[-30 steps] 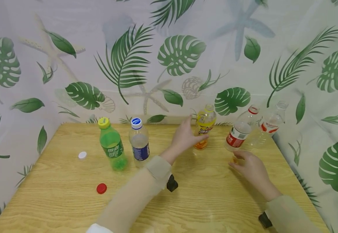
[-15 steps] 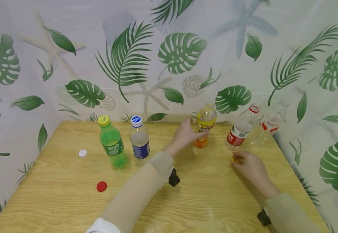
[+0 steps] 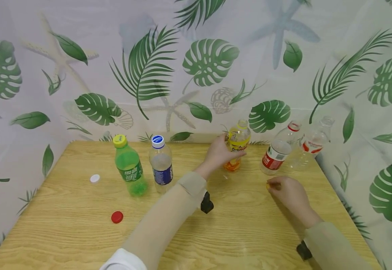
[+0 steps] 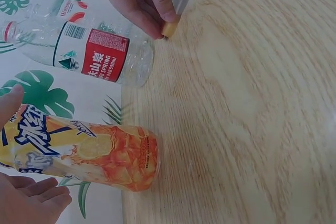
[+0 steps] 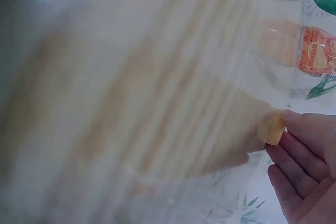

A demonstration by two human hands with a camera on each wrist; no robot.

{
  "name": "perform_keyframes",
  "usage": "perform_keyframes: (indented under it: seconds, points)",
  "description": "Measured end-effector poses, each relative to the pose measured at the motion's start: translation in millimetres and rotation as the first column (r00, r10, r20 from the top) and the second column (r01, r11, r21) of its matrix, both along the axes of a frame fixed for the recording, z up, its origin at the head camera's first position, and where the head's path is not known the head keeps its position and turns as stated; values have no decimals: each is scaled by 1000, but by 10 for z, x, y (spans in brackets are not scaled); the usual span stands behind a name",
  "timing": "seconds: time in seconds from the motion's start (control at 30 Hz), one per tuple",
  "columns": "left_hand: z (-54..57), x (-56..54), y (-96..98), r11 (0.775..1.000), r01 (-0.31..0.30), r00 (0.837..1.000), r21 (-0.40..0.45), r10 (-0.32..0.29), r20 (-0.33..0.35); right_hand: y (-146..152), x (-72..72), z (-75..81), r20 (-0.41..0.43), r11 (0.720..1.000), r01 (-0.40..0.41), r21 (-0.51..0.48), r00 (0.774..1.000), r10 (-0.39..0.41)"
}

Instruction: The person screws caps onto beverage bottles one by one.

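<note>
The left hand [image 3: 220,153] is spread around an upright clear plastic bottle with yellow-orange label [image 4: 105,153], contact unclear. In front and right of that bottle, the right hand [image 3: 292,192] pinches a small yellow plastic cap [image 5: 272,128].

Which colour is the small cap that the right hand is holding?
The small cap is yellow-orange; it shows best in the right wrist view.

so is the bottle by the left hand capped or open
Open: the bottle shows a bare mouth, and the right hand pinches a yellow cap.
</note>
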State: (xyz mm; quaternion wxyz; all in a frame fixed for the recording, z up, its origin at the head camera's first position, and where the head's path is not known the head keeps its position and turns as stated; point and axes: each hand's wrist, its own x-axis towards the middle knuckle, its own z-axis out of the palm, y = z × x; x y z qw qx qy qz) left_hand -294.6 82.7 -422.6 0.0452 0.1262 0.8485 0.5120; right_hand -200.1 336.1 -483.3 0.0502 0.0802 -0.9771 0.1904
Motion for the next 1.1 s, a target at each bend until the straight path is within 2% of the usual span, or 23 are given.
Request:
perform_keyframes:
  seconds: [0.23, 0.4, 0.6, 0.87, 1.1]
  points:
    - [-28, -32, 44, 999, -14, 999, 44, 13, 32, -41, -10, 61, 16, 994, -29, 102, 1000, 27]
    - [-29, -44, 70, 999, -11, 999, 48, 10, 36, -68, -11, 86, 15, 991, -25, 132, 1000, 24]
    - [-58, -69, 121, 999, -29, 999, 45, 28, 38, -72, -17, 62, 11, 989, -22, 144, 1000, 21]
    - [-43, -54, 150, 998, -57, 998, 28, 56, 43, -72, -19, 78, 58, 992, -4, 123, 998, -3]
    - [-36, -32, 147, 998, -63, 998, -7, 63, 15, -51, -47, 115, 77, 993, -18, 114, 997, 9]
